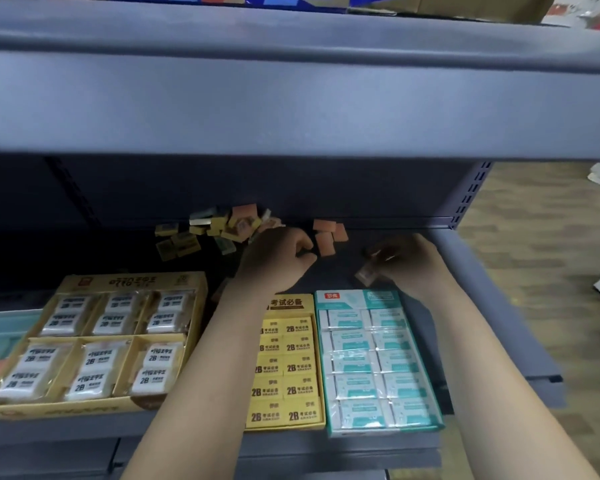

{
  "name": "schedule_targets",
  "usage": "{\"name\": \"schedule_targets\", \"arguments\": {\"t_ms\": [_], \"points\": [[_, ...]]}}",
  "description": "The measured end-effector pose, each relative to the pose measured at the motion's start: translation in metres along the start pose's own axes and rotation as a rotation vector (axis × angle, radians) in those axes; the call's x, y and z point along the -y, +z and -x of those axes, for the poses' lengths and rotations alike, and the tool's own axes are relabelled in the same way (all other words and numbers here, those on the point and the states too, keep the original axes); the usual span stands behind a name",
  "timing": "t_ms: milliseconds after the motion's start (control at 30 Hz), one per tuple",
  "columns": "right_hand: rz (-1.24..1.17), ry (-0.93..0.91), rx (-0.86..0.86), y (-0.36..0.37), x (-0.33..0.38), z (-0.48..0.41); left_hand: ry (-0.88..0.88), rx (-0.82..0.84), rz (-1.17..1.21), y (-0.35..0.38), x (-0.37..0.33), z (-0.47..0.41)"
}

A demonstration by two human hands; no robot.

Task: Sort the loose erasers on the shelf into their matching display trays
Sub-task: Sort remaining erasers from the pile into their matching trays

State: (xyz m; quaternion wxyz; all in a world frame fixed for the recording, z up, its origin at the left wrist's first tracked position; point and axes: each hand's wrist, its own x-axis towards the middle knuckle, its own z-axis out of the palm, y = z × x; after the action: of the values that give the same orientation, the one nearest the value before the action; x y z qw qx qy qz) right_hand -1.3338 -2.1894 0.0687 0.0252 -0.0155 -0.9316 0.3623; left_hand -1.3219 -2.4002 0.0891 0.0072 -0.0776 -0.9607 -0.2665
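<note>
A pile of loose erasers (229,225), yellow, green and orange, lies at the back of the dark shelf. A few orange erasers (328,235) lie apart to its right. My left hand (278,258) reaches in beside them with fingers curled; whether it holds anything is hidden. My right hand (407,263) grips a small pale wrapped eraser (368,273) above the teal tray (378,362). The yellow 2B tray (286,368) sits left of the teal one, partly under my left forearm. A larger yellow tray (90,341) of white wrapped erasers stands at the left.
The upper shelf's thick grey front (291,98) overhangs the work area and shades the back. A slotted upright (471,192) bounds the shelf at the right, with wood-look floor (534,271) beyond. A teal box edge (0,327) shows at far left.
</note>
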Motion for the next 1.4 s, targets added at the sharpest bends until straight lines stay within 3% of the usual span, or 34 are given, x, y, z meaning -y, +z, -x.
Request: {"name": "schedule_targets", "arguments": {"t_ms": [300,800,967,1067,1233,1400], "points": [[-0.188,0.018,-0.004,-0.006,-0.013,-0.002,-0.03,0.006,-0.079,0.029,-0.011,-0.044],[-0.187,0.104,-0.021,0.001,-0.024,0.003,-0.199,-0.08,-0.085,0.062,-0.014,-0.076],[-0.196,0.072,-0.027,0.002,-0.019,0.012,-0.196,-0.077,0.103,0.059,-0.013,-0.065],[-0.369,0.066,0.009,-0.001,-0.011,0.02,-0.177,-0.07,0.173,0.048,-0.014,-0.051],[-0.378,-0.01,-0.03,-0.001,0.011,0.034,-0.134,-0.069,0.232,0.019,-0.013,-0.02],[-0.414,-0.036,0.083,0.004,0.047,0.058,-0.08,-0.14,0.201,-0.019,0.008,0.025]]}}
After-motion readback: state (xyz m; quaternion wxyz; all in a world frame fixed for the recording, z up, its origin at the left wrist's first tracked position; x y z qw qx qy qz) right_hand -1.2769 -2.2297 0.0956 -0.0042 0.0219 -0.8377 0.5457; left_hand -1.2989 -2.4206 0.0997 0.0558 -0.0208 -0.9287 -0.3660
